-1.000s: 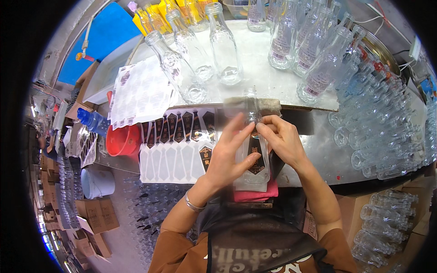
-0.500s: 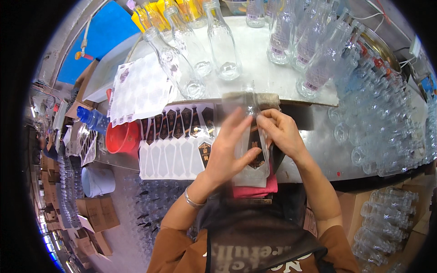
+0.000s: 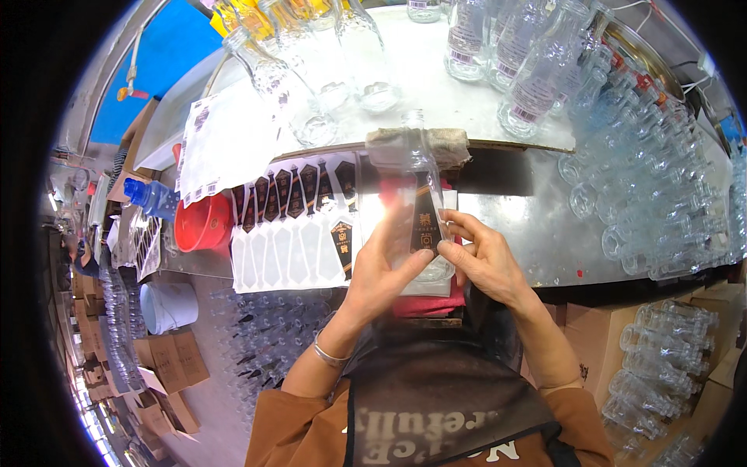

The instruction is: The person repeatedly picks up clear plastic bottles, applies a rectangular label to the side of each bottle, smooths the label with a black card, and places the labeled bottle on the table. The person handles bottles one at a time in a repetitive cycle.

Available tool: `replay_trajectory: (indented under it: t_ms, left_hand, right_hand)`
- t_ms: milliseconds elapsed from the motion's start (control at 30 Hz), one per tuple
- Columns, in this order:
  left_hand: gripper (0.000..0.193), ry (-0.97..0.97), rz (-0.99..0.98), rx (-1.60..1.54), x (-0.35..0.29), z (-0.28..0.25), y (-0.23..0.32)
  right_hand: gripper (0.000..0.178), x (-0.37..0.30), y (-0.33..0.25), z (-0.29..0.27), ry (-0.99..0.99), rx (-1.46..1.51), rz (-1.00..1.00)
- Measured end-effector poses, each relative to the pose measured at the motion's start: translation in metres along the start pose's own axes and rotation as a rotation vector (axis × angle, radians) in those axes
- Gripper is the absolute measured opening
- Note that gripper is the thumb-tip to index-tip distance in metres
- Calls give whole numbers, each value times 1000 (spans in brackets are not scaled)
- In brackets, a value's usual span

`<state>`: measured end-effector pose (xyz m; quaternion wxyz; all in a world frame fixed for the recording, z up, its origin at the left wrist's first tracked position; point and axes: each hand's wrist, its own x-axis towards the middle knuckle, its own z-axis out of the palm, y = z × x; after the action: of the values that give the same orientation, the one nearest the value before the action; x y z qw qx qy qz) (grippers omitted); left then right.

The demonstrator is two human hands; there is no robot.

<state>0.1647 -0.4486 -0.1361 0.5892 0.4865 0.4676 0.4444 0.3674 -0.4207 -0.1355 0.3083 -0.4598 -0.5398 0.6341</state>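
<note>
A clear glass bottle point(image 3: 411, 180) lies on its side in front of me, neck pointing away, resting on a padded block point(image 3: 451, 140). A dark label with gold marks point(image 3: 425, 224) sits on its side. My left hand point(image 3: 381, 272) cups the bottle's lower body from the left. My right hand point(image 3: 482, 257) presses its fingertips on the label's lower right edge. A sheet of matching dark labels point(image 3: 296, 226) lies on the metal counter point(image 3: 521, 226) just left of the bottle.
Upright empty bottles point(image 3: 498, 47) stand on the white board beyond. Several bottles lie stacked at the right point(image 3: 661, 187). A red basin point(image 3: 201, 224) and a blue bottle point(image 3: 152, 198) sit left. Cardboard boxes point(image 3: 167, 358) and a white bucket point(image 3: 167, 305) are on the floor.
The bottle has shifted slightly toward me and my hands slid down from near its neck to its lower body, fingers now on the label.
</note>
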Motion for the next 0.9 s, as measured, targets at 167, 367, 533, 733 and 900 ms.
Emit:
replay_trajectory:
  t_ms: [167,367,533,733,900]
  left_hand:
    - [86,6,23,-1,0,3,1]
    - [74,2,-25,-121,0,-4,4]
    - [69,7,15,-144,1,-3,-1]
    - [68,6,-14,-165,2,-3,0]
    - [68,8,-9,-121,2,-4,0]
  right_hand:
    - [58,1,4,0,-6,8,-14]
    - [56,3,12,-2,-17,81,-20]
    - [55,4,11,0,-8,74,-28]
    - [55,1,5,2,7,70,1]
    - [49,0,7,4,13,24,-52]
